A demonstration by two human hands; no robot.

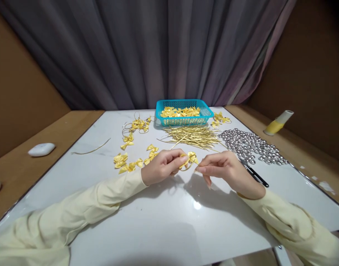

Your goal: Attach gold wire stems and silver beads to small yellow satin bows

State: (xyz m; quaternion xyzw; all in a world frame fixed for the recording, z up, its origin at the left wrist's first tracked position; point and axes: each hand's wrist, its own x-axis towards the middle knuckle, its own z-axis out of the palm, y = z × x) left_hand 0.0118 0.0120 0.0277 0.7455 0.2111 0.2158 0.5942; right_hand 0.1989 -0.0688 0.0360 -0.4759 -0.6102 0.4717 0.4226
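My left hand (pixel 165 165) pinches a yellow ribbon bow (pixel 192 157) that has a thin gold cord looped beside it. To its right, my right hand (pixel 225 169) has thumb and forefinger closed on the free end of the gold cord. Several yellow bows (pixel 120 160) lie on the table left of my left hand. Behind both hands spreads a pile of gold cord pieces (pixel 195 136). A black-handled tool (pixel 256 174) lies partly hidden behind my right hand.
At the back stands a blue basket (pixel 184 121) of yellow bows. Silver rings (pixel 249 145) are heaped at the right. Looped bows (pixel 140 125) lie back left, near a single cord (pixel 92 150). A white object (pixel 41 149) and a yellow-white tube (pixel 278 122) flank the table (pixel 158 229).
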